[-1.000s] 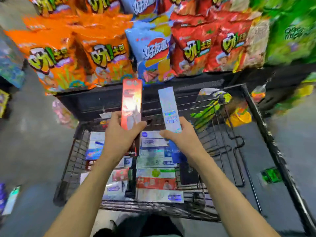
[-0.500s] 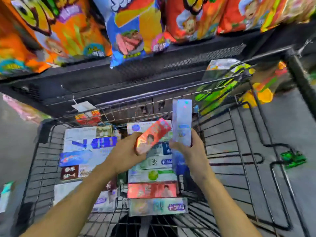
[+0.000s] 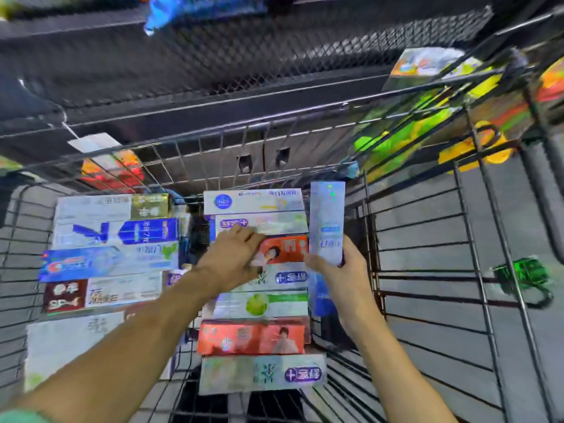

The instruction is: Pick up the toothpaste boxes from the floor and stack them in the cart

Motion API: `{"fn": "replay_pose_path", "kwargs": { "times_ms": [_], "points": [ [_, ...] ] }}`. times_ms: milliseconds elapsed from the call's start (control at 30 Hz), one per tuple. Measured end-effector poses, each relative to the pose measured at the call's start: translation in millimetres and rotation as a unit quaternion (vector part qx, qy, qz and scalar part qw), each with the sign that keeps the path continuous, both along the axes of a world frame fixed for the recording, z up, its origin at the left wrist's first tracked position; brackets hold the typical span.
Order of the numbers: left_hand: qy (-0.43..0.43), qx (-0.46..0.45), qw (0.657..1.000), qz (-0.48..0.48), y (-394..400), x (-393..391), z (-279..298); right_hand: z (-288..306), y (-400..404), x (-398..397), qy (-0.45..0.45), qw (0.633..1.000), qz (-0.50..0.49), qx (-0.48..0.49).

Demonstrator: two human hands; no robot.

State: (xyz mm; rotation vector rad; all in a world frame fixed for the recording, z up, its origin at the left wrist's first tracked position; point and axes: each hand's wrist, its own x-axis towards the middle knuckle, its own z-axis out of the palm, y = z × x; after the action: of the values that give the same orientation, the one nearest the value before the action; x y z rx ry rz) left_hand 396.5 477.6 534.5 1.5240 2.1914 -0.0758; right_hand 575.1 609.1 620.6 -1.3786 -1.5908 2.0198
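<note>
A: Left hand point(image 3: 236, 257) first. Fingers spread flat over the near end of the red toothpaste box point(image 3: 282, 249), thumb down at its lower edge. Pressing or gripping? The hand covers the contact, so I cannot tell.

B: And that red box lies crosswise in the right-hand stack of boxes point(image 3: 259, 303), third from the far end, tucked between a pale box above and a white-and-blue one below.

A: Right hand point(image 3: 343, 271) now. Fingers curled round the bottom of the silvery holographic toothpaste box point(image 3: 327, 222), thumb across its front face. A clear grasp.

B: That one stands upright, lengthwise, just beside the right edge of the stack, its top level with the farthest boxes. Its lower end is hidden inside the palm.

A: Widening out: a second stack of toothpaste boxes point(image 3: 110, 254) to the left, blue, white and dark red cartons, all laid crosswise, with a narrow gap between the two piles.

B: All of it inside the black wire shopping cart point(image 3: 427, 270). Beyond its far wall, a dark mesh shelf point(image 3: 274, 56), and bright snack bags point(image 3: 406, 138) blurred at right.

A: A green item point(image 3: 523, 277) shows through the bars, too blurred to name.
</note>
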Motion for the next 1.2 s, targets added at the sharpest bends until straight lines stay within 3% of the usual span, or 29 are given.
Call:
{"fn": "replay_pose_path", "kwargs": {
  "times_ms": [233,400,533,667,933,1200],
  "points": [
    [0.014,0.024,1.000,0.006,-3,2,-9,-18,2,-4,-0.026,0.998,0.049,0.021],
    [0.078,0.045,0.995,0.037,-14,2,-6,-28,-3,-7,-0.046,0.996,0.068,0.042],
    [0.104,0.031,0.991,0.079,-21,-2,-5,-39,-5,-3,-0.093,0.983,0.123,0.102],
    [0.069,0.057,0.990,0.105,-25,-1,-8,-48,-6,0,-0.089,0.963,0.180,0.181],
    [0.080,0.124,0.977,0.154,-75,-13,3,-61,-9,-6,-0.171,0.862,0.341,0.334],
    [0.117,0.079,0.973,0.183,-114,-24,21,-75,-28,-16,-0.205,0.689,0.530,0.450]
  ]
}}
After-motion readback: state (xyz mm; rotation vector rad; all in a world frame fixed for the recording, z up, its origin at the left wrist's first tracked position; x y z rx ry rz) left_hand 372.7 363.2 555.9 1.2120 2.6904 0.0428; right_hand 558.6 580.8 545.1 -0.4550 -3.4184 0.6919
